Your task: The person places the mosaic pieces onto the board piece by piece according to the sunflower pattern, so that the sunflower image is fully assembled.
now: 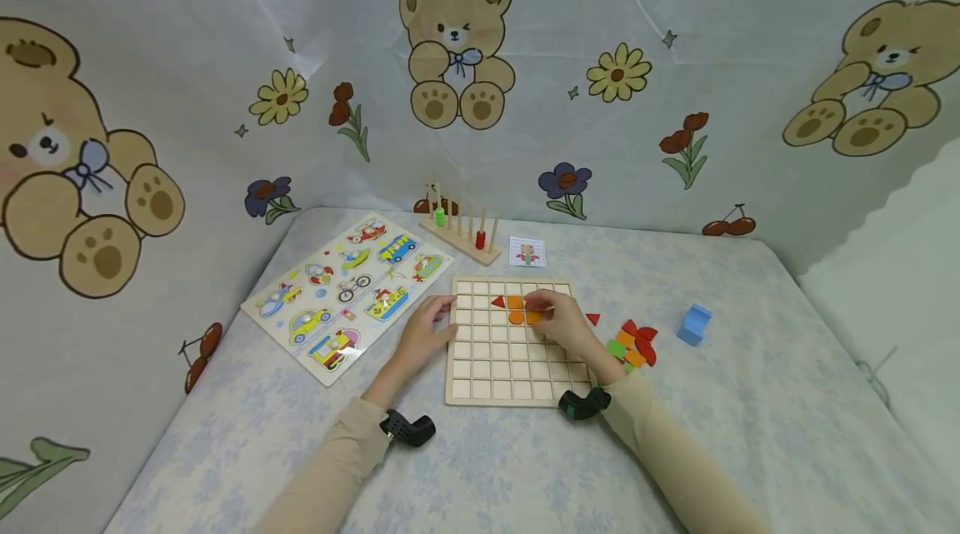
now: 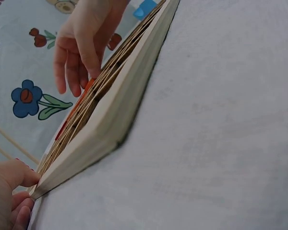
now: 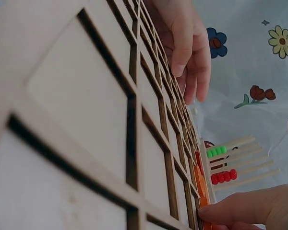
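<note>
A wooden grid board (image 1: 470, 390) lies on the table. Near its upper middle sit a red triangle (image 1: 498, 301), an orange square (image 1: 514, 301) and an orange round piece (image 1: 516, 317). My right hand (image 1: 564, 322) is over the upper right part, its thumb touching another orange piece (image 1: 534, 317) that it partly covers. From the left wrist view, the right hand's fingers (image 2: 73, 72) hang loosely beyond that thumb. Along the board's left edge rests my left hand (image 1: 426, 332), thumb and fingertips against the frame.
Red, orange and green pieces (image 1: 645, 346) lie in a pile right of the board, with a lone red triangle (image 1: 593, 319) close by. A blue block (image 1: 694, 325) stands farther right. Behind are a vehicle puzzle (image 1: 322, 367), a peg rack (image 1: 457, 239) with beads and a pattern card (image 1: 527, 252).
</note>
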`<state>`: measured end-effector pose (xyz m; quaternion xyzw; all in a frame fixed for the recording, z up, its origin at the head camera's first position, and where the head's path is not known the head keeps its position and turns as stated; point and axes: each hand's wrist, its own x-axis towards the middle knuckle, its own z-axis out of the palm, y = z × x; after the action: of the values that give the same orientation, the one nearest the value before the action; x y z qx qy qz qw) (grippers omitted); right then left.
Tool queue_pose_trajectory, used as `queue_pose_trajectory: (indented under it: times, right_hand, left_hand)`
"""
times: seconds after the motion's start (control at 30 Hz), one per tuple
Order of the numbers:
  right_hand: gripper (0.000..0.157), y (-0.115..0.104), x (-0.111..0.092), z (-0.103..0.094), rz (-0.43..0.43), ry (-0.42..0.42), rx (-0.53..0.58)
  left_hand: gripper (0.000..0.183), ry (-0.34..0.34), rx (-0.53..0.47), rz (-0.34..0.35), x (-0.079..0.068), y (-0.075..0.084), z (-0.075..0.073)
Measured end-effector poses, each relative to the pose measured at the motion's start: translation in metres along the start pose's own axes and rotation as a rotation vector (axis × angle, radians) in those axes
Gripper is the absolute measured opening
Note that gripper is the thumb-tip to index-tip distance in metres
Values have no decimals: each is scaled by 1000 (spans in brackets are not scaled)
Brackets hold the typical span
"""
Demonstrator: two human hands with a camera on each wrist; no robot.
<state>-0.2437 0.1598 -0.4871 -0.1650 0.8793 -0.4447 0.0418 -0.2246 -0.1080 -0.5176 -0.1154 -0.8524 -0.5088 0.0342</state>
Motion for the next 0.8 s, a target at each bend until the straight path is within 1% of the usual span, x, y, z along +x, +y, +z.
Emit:
queue_pose_trajectory:
  times: [0.2,0.47,0.57,0.63,0.8]
  right_hand:
    - [38,1,-1,0,-13,18,71]
    - [34,4,-5,-3,-45,36,71]
    - [34,9,-13,-11,-33,76,72]
    - [35,14,-21,-20,-9,118,48]
    - [34,30,-48,-47,64,212,-50]
  left_hand:
    - [47,-6,18,-12,2,-2,0]
    - [47,-2,16,-6,1,-5,1]
    - [47,-1,10,-10,1,-5,1]
    - [47,-3,7,-13,1,-5,2]
    - [48,-10,21,-5,2,-4,0]
